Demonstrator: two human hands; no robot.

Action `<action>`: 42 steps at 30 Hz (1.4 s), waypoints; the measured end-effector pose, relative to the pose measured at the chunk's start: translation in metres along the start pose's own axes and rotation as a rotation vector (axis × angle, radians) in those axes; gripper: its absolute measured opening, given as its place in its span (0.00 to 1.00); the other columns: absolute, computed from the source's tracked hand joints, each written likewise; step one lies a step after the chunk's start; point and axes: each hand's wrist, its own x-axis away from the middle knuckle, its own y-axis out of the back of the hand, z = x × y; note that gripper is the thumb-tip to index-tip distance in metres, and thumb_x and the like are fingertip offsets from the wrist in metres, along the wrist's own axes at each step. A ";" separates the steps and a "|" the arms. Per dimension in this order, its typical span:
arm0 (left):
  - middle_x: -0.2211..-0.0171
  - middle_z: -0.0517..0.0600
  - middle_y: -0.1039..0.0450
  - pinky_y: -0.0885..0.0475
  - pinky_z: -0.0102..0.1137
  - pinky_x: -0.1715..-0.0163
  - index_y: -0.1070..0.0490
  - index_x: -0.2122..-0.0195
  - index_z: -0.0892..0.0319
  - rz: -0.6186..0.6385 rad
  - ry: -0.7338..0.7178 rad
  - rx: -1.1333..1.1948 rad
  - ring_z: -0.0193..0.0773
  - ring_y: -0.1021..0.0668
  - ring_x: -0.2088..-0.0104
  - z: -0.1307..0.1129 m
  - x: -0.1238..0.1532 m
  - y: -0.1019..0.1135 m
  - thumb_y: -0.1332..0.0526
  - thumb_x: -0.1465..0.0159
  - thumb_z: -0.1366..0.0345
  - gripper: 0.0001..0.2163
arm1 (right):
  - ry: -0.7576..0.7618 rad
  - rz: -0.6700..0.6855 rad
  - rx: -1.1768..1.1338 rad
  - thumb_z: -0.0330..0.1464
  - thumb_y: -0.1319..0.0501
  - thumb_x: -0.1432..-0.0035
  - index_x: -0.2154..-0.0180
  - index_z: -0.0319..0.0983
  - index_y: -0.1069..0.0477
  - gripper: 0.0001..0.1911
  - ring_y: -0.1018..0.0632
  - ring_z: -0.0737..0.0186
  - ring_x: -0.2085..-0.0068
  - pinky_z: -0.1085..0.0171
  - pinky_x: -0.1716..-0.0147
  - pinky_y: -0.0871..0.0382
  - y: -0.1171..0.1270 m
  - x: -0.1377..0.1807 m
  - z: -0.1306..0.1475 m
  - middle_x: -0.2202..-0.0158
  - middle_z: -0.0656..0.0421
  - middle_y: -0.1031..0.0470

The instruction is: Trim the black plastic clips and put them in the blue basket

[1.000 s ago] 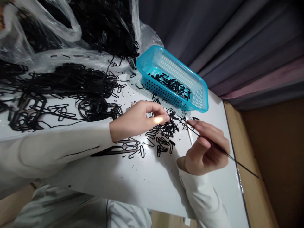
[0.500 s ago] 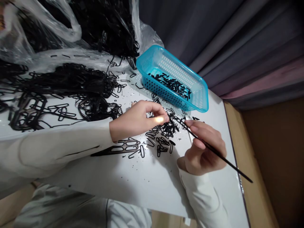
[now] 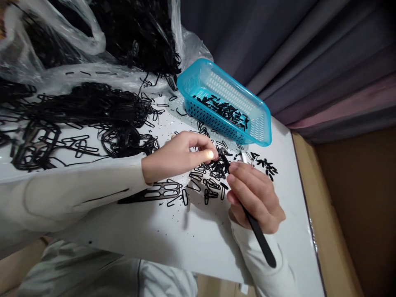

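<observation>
My left hand (image 3: 182,157) is closed in a pinch, thumb against index finger, on a small black piece (image 3: 222,152) that shows just past the fingertips. Black tweezers (image 3: 258,235) lie in the grip of my right hand (image 3: 255,196), their broad rounded end pointing down towards my sleeve. Their tip reaches up to the small piece by my left fingertips; whether it touches cannot be made out. Under both hands spreads a loose heap of small black oblong rings and strips (image 3: 216,171). To the right of it lies a separate cluster of small black pieces (image 3: 268,167).
A blue perforated basket (image 3: 266,123) with small black pieces inside stands behind my hands. Tangled black strips (image 3: 102,105) and a clear plastic bag (image 3: 27,76) full of black material fill the left and back. A grey curtain (image 3: 278,49) hangs beyond the white table (image 3: 136,231).
My right hand has moved slightly left and turned, so the tweezers now show their flat side and point more steeply. The cluster at right has come into view. My left hand has barely moved.
</observation>
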 end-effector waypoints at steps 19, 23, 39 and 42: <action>0.73 0.43 0.27 0.33 0.27 0.65 0.28 0.73 0.60 0.035 0.039 0.031 0.32 0.26 0.67 -0.003 -0.002 0.000 0.41 0.41 0.69 0.05 | 0.042 0.081 0.107 0.25 0.41 0.38 0.59 0.29 0.27 0.07 0.19 0.53 0.55 0.56 0.56 0.18 -0.002 -0.003 0.010 0.64 0.48 0.20; 0.74 0.43 0.28 0.34 0.26 0.66 0.28 0.74 0.60 0.046 0.034 0.030 0.31 0.27 0.68 -0.002 -0.002 0.000 0.41 0.41 0.69 0.05 | 0.044 0.092 0.144 0.25 0.40 0.39 0.58 0.30 0.27 0.08 0.20 0.54 0.55 0.57 0.56 0.19 -0.003 -0.001 0.009 0.63 0.49 0.20; 0.72 0.43 0.27 0.34 0.26 0.65 0.27 0.73 0.59 0.022 0.028 -0.021 0.32 0.26 0.68 -0.002 0.002 -0.002 0.38 0.40 0.65 0.06 | -0.627 -0.371 -0.111 0.31 0.46 0.35 0.64 0.39 0.28 0.09 0.25 0.59 0.63 0.56 0.61 0.31 -0.017 -0.003 0.001 0.69 0.57 0.27; 0.73 0.43 0.27 0.34 0.26 0.66 0.27 0.73 0.59 0.031 0.008 -0.027 0.31 0.27 0.69 -0.002 0.002 -0.002 0.38 0.40 0.64 0.07 | -0.789 -0.378 -0.258 0.32 0.47 0.34 0.68 0.39 0.31 0.10 0.25 0.62 0.63 0.57 0.60 0.32 -0.016 -0.006 0.002 0.68 0.58 0.27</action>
